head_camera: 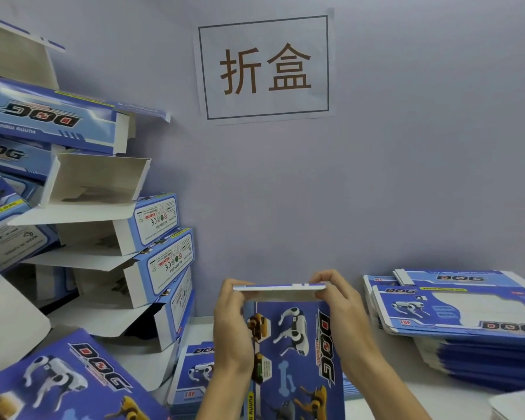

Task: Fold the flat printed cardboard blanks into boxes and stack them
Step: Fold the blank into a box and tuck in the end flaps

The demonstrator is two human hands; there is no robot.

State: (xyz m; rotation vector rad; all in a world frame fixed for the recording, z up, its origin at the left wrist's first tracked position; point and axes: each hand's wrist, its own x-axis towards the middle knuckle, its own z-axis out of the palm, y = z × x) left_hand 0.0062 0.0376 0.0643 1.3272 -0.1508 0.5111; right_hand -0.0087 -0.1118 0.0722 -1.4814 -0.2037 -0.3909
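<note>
White surface [431, 398] under a grey wall [406, 177]; your left hand [231, 325] and right hand [343, 310] raised, fingers [322, 277] pinching the box [294, 353] flap.

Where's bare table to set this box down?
Bare strip beyond the held box, along the wall, between the folded-box stack and the flat blanks pile. Small patch near right, before that pile. Left side crowded.
</note>
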